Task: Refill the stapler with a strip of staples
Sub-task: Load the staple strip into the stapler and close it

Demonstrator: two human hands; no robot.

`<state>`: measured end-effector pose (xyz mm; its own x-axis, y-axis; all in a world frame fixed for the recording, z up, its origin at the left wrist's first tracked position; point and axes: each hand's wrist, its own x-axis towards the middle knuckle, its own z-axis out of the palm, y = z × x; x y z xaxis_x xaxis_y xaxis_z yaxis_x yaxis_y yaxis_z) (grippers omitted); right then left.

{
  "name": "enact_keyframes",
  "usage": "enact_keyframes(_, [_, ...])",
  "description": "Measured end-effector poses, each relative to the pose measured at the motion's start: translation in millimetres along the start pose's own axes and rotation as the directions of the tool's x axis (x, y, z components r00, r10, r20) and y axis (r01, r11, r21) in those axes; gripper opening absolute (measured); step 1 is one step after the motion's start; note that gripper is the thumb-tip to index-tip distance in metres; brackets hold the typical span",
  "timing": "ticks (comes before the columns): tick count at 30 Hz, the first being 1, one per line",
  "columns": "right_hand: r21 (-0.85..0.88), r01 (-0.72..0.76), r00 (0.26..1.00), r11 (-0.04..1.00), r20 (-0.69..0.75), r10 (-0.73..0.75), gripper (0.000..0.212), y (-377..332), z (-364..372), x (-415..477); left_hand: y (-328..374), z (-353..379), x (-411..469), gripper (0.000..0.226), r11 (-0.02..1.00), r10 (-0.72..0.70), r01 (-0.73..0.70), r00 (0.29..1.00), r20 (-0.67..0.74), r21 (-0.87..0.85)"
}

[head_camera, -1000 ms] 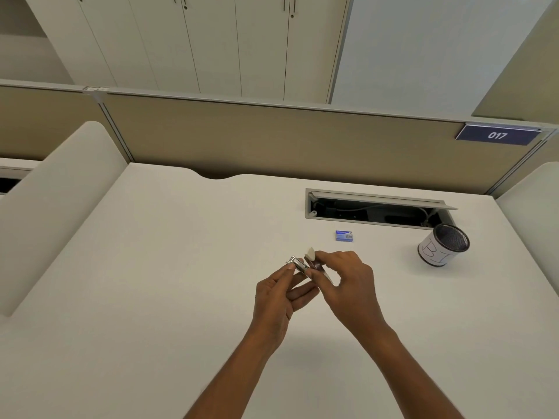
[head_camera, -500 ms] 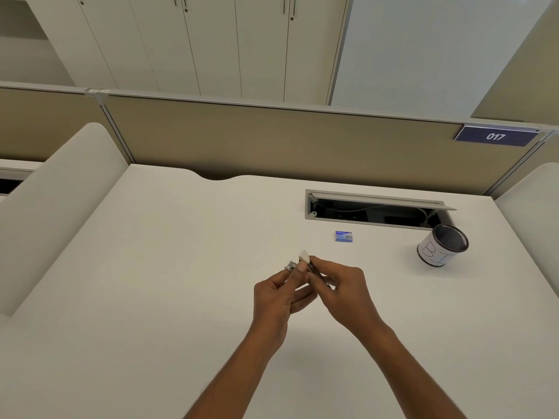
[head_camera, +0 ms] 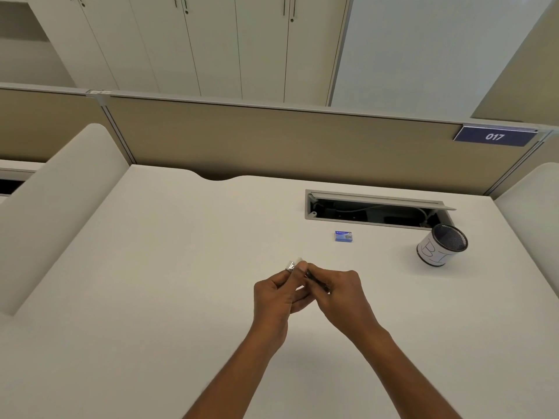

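Observation:
A small metal stapler [head_camera: 292, 265] is held above the white desk [head_camera: 157, 267], its silver front end poking out past my fingers. My left hand [head_camera: 276, 296] pinches that front end from the left. My right hand [head_camera: 338, 293] grips the stapler's dark rear part from the right, its thumb pressing on top. Most of the stapler is hidden between the two hands. A small blue staple box [head_camera: 344, 236] lies shut on the desk beyond my hands. No loose staple strip shows.
A mesh pen cup [head_camera: 442, 248] with a white label stands at the right. Behind the box is an open cable tray slot [head_camera: 378, 210]. Beige partition walls bound the desk at the back and sides.
The stapler's white top, tilted up a second ago, has come down onto the body. My hands have drawn closer together and slightly towards me.

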<state>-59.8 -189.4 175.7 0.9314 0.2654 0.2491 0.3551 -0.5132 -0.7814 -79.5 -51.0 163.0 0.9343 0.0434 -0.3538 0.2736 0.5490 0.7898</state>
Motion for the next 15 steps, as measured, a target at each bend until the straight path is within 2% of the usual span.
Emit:
enact_keyframes(5, [-0.049,-0.027,1.000,0.998,0.006,0.028,0.016,3.3,2.0,-0.8,-2.1,0.4,-2.7,0.035,1.000,0.006,-0.006,1.000,0.006,0.023])
enact_keyframes(10, [-0.078,-0.030,0.999,0.996,0.016,0.031,0.016,2.0,3.0,-0.1,-4.2,0.4,-2.8,0.038,0.999,0.014,-0.014,1.000,-0.003,0.047])
enact_keyframes(15, [-0.051,-0.070,0.991,0.996,0.115,0.075,0.017,2.5,1.1,4.4,-5.8,-2.8,-1.6,0.043,0.997,0.019,-0.021,1.000,0.022,0.075])
